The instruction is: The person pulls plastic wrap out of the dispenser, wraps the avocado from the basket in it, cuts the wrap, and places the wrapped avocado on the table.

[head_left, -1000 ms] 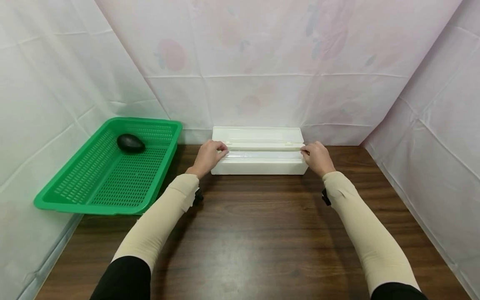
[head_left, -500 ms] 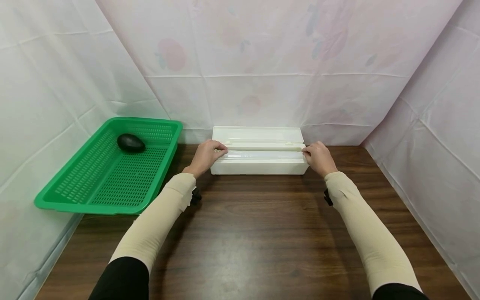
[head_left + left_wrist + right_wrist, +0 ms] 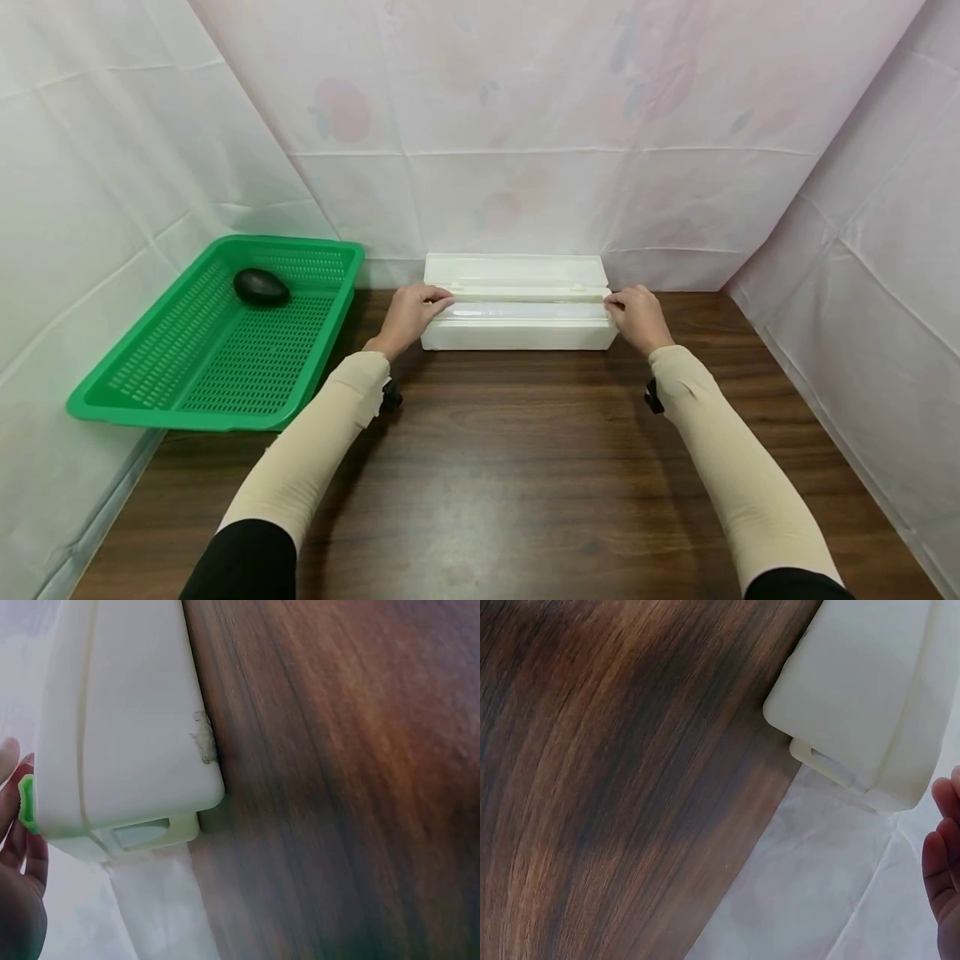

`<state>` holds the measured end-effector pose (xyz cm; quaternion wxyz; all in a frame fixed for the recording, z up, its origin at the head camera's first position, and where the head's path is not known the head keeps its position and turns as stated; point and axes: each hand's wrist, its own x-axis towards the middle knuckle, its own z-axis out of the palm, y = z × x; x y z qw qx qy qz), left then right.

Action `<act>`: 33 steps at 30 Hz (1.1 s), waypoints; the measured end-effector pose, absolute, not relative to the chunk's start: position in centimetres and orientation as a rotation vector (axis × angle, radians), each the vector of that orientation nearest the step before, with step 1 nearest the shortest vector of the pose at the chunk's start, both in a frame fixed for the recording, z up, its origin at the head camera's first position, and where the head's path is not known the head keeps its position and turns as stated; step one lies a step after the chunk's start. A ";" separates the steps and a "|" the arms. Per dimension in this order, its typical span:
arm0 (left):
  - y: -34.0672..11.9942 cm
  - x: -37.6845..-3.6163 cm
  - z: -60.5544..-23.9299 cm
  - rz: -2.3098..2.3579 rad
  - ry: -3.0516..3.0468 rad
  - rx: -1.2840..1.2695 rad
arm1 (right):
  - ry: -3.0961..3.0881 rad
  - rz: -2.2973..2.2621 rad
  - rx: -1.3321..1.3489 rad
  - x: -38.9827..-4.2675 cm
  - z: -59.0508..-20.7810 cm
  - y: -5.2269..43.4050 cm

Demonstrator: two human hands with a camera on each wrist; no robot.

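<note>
A long white dispenser box (image 3: 517,335) stands at the back of the wooden table, its lid (image 3: 514,268) tipped open against the wall. A shiny strip of clear film (image 3: 525,310) lies across the box's top front edge. My left hand (image 3: 417,307) is at the box's left end and my right hand (image 3: 632,310) at its right end; on each, curled fingers pinch the film's edge. The left wrist view shows the box's end (image 3: 127,727), a small green part (image 3: 28,804) and my left hand's fingers (image 3: 19,885). The right wrist view shows the other end (image 3: 870,697) and my fingertips (image 3: 945,855).
A green perforated basket (image 3: 187,410) sits at the left, overhanging the table's left edge, with a dark oval object (image 3: 260,286) in its far corner. Dark wooden table (image 3: 510,467) stretches in front of the box. White sheeting closes off the back and both sides.
Both hands have drawn slightly toward the front of the box, and the shiny film strip between them shows a little wider. The box and basket have not moved.
</note>
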<state>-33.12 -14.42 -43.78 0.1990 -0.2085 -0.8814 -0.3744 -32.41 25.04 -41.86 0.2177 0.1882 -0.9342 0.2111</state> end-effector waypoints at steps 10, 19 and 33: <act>-14.1 -32.8 -43.2 -0.952 -2.465 -0.584 | -2.568 0.585 0.528 -32.0 -41.9 25.2; -14.1 -32.5 -43.0 -1.016 -2.458 -0.546 | -2.520 0.569 0.558 -32.2 -41.9 25.2; -14.4 -32.6 -42.2 -1.040 -2.472 -0.527 | -2.473 0.533 0.588 -32.2 -40.8 25.1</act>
